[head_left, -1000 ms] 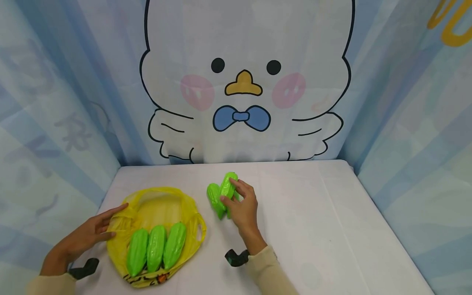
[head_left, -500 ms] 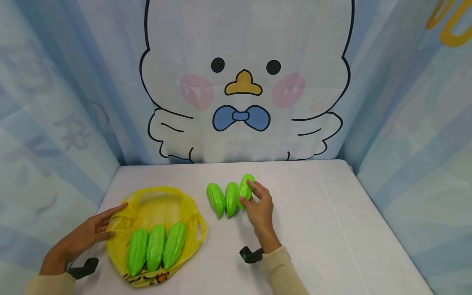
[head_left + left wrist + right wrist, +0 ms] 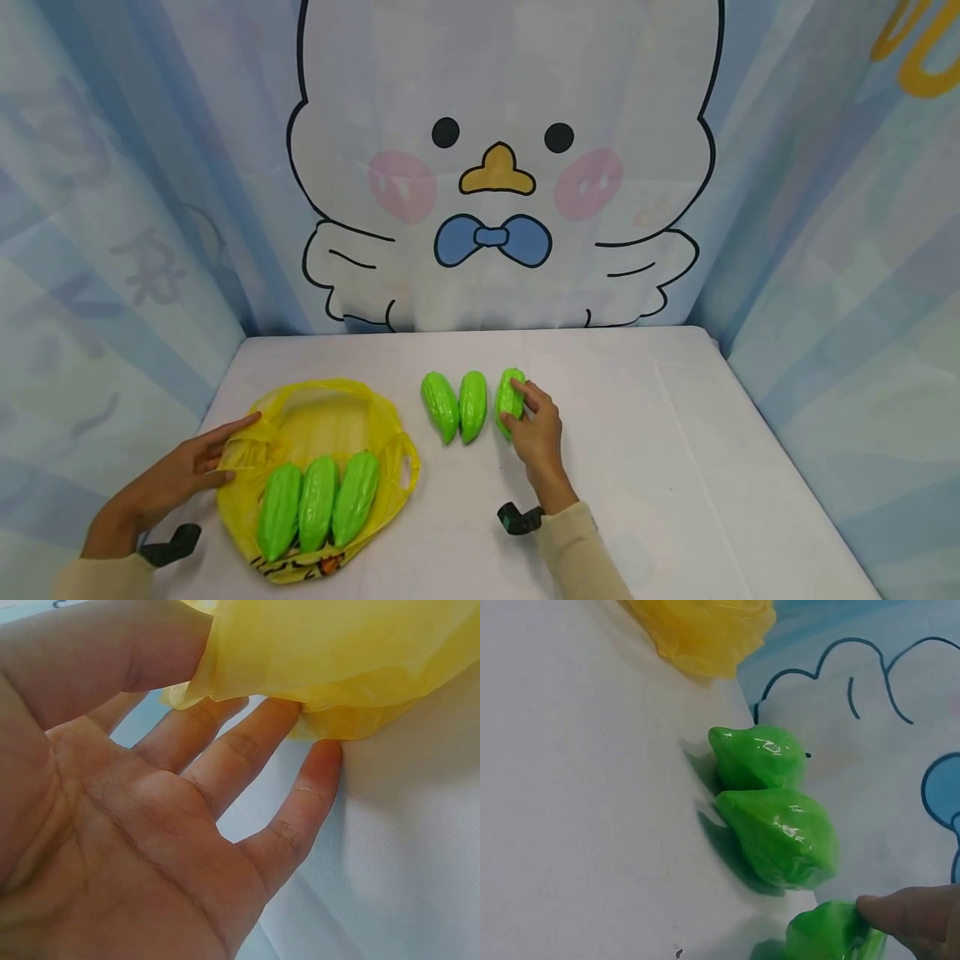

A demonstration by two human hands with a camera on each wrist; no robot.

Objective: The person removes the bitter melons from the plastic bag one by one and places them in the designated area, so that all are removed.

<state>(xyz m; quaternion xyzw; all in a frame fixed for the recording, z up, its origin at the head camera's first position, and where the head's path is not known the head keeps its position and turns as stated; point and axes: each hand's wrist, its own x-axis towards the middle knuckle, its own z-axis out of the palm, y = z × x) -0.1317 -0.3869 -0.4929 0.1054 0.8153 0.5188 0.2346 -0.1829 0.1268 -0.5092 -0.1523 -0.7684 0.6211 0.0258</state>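
Observation:
In the head view my right hand pinches a green, ridged toy bitter melon between thumb and fingers, low at the table. In the right wrist view part of this melon shows under a fingertip. Just left of it lie two more bitter melons, side by side with their pointed ends toward me. My left hand touches the left edge of a yellow plastic bag with spread, fairly straight fingers. The left wrist view shows the bag's edge covering some fingertips. On the bag are three larger green melons.
A white cloth covers the table. Behind it hangs a curtain printed with a cartoon bird, and blue-patterned curtains close in the sides. A dark wrist camera juts out beside the right wrist.
My right hand has carried the bitter melon rightward from above the other two and brought it down beside them, a gap apart. The left hand and the bag have stayed in place.

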